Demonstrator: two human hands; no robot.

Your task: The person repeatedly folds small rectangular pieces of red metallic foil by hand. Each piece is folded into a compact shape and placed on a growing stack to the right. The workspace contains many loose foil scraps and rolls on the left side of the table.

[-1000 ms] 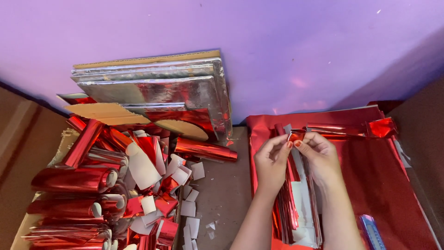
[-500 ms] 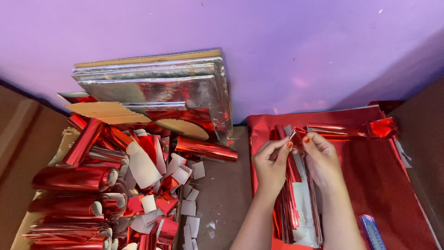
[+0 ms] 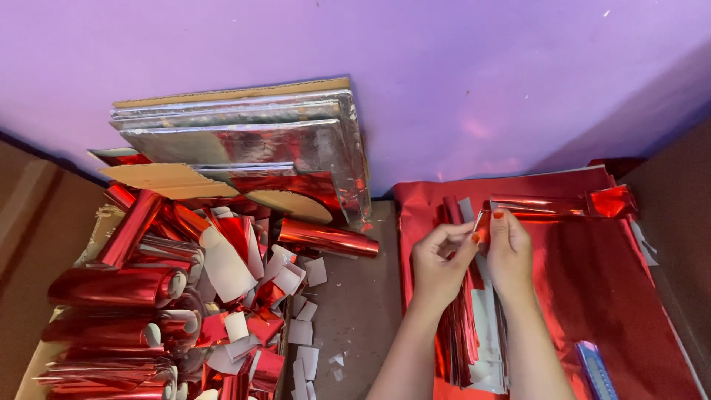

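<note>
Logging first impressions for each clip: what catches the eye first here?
Shiny red foil dominates: a heap of red foil rolls at left and a red foil sheet at right. Above that sheet, the left hand and right hand pinch a narrow red foil strip. Silver boards lean against the purple wall.

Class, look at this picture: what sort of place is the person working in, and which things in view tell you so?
Probably a small home craft workspace on the floor against a purple wall. The left hand and right hand pinch a red foil strip over a red foil sheet; rolled foil pieces and silver-covered boards are piled alongside.
</note>
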